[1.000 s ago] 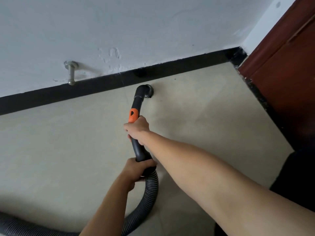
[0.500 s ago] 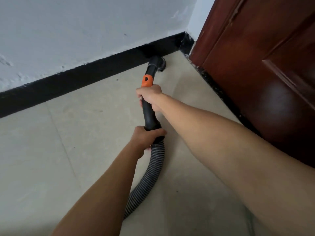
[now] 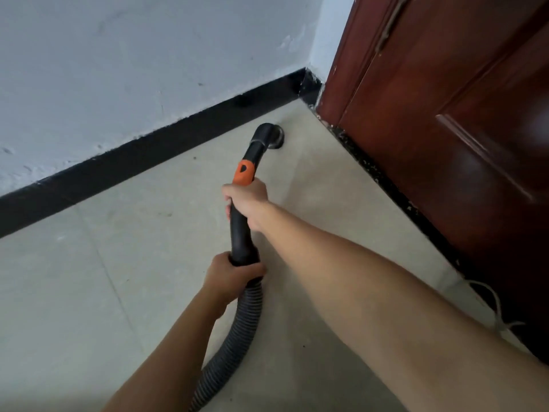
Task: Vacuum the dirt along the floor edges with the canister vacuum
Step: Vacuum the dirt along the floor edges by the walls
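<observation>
A black vacuum wand with an orange collar points toward the room corner. Its curved nozzle sits on the beige tile floor, a short way off the black baseboard. My right hand grips the wand just below the orange collar. My left hand grips the wand's lower end where the ribbed grey hose joins. The hose trails back toward me and leaves the bottom of the view. The canister is out of sight.
A dark red wooden door stands on the right, with a speckled dark strip along its foot. A white cord lies on the floor by the door. The white wall meets the door frame at the corner.
The nozzle travelled right along the baseboard toward the door corner, then pulled back a little from the baseboard. Both hands kept their grip on the wand.
</observation>
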A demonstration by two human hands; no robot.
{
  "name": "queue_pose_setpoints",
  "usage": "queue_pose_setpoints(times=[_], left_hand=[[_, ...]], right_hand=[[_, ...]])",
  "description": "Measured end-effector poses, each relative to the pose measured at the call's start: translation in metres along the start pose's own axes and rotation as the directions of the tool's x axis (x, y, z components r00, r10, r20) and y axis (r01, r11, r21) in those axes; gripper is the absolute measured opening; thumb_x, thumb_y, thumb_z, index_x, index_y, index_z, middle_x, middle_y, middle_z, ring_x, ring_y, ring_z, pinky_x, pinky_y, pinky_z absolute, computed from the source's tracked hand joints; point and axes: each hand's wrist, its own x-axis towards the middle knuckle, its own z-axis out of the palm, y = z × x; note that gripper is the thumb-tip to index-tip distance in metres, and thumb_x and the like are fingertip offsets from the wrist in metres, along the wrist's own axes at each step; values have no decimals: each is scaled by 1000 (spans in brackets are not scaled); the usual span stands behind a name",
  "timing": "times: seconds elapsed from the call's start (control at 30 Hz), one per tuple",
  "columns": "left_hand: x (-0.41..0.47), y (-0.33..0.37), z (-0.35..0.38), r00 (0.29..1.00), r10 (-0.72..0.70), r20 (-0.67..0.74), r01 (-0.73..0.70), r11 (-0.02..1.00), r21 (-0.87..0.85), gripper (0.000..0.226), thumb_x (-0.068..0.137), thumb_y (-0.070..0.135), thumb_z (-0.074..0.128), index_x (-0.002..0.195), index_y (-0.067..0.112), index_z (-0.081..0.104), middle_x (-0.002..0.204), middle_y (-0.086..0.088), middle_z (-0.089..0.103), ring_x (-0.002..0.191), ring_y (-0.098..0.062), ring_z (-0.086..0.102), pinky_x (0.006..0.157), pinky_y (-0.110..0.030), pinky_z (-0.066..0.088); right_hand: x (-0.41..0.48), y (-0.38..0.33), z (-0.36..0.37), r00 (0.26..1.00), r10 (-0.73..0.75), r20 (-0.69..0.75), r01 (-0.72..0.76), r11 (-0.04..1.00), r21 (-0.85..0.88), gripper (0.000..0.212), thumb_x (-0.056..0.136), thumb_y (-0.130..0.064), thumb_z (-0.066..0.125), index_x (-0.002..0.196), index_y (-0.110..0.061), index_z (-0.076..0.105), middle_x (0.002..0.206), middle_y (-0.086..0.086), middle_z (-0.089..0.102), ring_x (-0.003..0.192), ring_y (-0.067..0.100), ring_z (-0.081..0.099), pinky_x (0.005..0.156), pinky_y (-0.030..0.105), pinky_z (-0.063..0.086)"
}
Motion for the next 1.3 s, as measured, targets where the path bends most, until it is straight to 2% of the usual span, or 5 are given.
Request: queue_pose_setpoints(times=[0.2, 0.43, 0.67, 0.83, 1.3], left_hand=[[-60, -68, -47, 986, -161, -32, 161, 987, 20, 43, 45, 19, 77, 85, 5, 70, 81, -14, 74, 74, -26, 70, 63, -36, 55], [-34, -47, -23, 999, 33, -17, -28, 973, 231, 38, 55, 29, 79, 87, 12, 66, 80, -6, 71, 74, -20, 69, 67, -36, 58], [-61, -93, -51, 967, -123, 222, -54, 756, 653, 67, 29, 47, 67, 91, 24, 67, 86, 4, 69, 81, -12, 65, 73, -26, 54], [-55, -75, -22, 977, 70, 202, -182, 764, 619, 36, 58, 35, 78, 86, 31, 56, 84, 7, 62, 79, -13, 59, 61, -23, 43], [-138, -132, -167, 960, -6, -281, 136, 885, 445, 37, 57, 12, 81, 87, 21, 61, 72, -2, 65, 70, -21, 61, 56, -28, 45]], right_hand=[[-71, 69, 55, 986, 117, 115, -122, 992, 41, 21, 73, -5, 60, 89, -11, 48, 73, 8, 55, 36, 20, 48, 38, 21, 39], [-52, 38, 11, 992, 68, -102, -50, 984, 171, 23, 69, -2, 58, 89, -9, 50, 64, 9, 52, 36, 21, 47, 46, 29, 46], [-125, 119, -4, 905, 286, -314, -110, 873, 475, 31, 71, -5, 66, 100, 2, 58, 66, 15, 61, 39, 23, 55, 45, 28, 47], [-121, 97, -41, 869, 295, -397, -16, 819, 573, 14, 74, 3, 62, 86, -2, 56, 57, 11, 56, 38, 21, 51, 47, 29, 49], [-193, 97, 100, 868, 438, 232, -495, 789, 364, 17, 78, -4, 68, 93, -1, 59, 76, 10, 68, 71, 26, 73, 65, 32, 59]])
